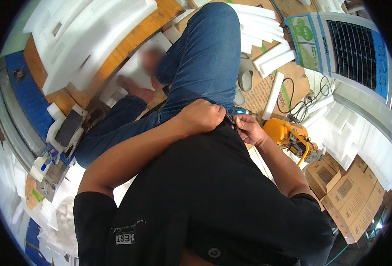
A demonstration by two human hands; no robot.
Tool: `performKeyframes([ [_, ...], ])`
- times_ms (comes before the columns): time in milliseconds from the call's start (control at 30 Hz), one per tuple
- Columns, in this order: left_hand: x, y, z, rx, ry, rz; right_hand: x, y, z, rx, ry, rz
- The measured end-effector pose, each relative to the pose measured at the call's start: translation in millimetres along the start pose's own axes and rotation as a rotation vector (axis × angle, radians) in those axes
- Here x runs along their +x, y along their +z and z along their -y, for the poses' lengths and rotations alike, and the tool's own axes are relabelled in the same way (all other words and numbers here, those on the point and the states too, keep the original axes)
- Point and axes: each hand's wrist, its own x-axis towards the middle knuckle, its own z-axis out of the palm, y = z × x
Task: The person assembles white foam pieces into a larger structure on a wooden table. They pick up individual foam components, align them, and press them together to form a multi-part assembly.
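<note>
At the front of my waist, my left hand (202,116) is closed in a fist on the hem of my black shirt (213,177). Just to its right, my right hand (249,128) pinches the dark, bunched edge at the same place; whether that is shirt hem or waistband, I cannot tell. Below the fists my blue jeans (209,53) show, with one knee raised toward the top and the other leg bent out to the left. My bare feet (136,91) are partly blurred beside the wooden table.
White foam sheets (85,40) lie on an orange wooden table (129,42). A phone (69,127) rests in a foam cradle. Right of my legs are grey clogs (245,75), a teal power tool (243,111), a yellow air compressor (278,131), cables, a blue-white grilled unit (311,44) and cardboard boxes (353,199).
</note>
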Motion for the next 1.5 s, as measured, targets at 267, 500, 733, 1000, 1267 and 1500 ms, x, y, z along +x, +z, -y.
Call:
performKeyframes([
  [267, 4.2, 3.4, -5.8, -0.004, -0.076, -0.026, -2.0, -8.5, 1.6, 0.018, 0.039, 0.025],
  [500, 2.0, 7.6, -11.0, 0.037, -0.008, 0.043, 0.7, -12.1, -10.1, 0.018, 0.009, 0.055],
  [733, 13.6, 1.6, -23.4, 0.058, 0.050, 0.184, 4.0, -16.2, -17.1, 0.008, 0.009, 0.046],
  [1000, 24.2, 9.1, -36.6, 0.070, 0.085, 0.235, 15.3, -39.1, -46.5, 0.041, -0.068, 0.001],
  [1267, 28.0, 13.0, -44.1, 0.064, 0.057, 0.302, 10.7, -34.1, -46.6, 0.068, -0.068, -0.036],
  [1500, -24.5, -4.9, -73.8, 0.156, -0.157, 0.115, 17.5, -51.4, -31.8, -0.230, -0.029, 0.225],
])
